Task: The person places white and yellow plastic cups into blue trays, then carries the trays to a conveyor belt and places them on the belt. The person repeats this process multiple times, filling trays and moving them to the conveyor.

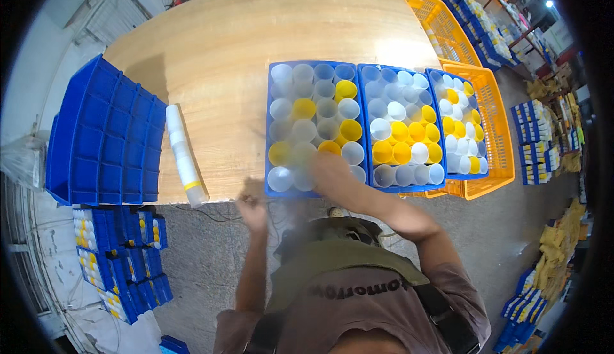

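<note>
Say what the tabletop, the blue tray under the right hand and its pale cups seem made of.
Tabletop: probably wood or plywood, smooth, by its pale grain. Blue tray: likely smooth plastic, by its even colour. Pale cups: probably smooth plastic, by their translucent walls; type unclear.

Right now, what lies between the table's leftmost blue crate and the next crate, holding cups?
In the head view, a stack of cups lies close beside the leftmost crate, with wooden tabletop from there to the cup-filled crate.
</note>
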The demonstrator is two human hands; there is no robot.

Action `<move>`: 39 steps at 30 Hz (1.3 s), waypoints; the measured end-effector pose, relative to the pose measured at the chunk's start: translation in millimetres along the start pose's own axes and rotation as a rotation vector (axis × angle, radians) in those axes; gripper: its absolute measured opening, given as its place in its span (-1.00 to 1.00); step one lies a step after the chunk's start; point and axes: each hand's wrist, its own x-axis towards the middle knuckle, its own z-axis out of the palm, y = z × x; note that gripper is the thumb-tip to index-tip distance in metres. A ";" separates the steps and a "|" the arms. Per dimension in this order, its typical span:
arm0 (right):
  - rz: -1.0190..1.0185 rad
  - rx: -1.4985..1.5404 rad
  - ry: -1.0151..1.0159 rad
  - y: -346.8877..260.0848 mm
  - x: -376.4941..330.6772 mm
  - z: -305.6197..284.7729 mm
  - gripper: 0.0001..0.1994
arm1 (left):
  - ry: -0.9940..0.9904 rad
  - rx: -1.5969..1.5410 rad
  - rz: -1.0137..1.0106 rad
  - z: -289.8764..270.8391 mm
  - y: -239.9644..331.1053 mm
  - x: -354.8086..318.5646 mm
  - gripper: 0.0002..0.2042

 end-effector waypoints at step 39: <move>0.041 0.344 -0.005 54.4 190.3 -41.5 -0.48 | 0.735 -0.588 -0.756 -137.6 -11.2 -439.3 -0.54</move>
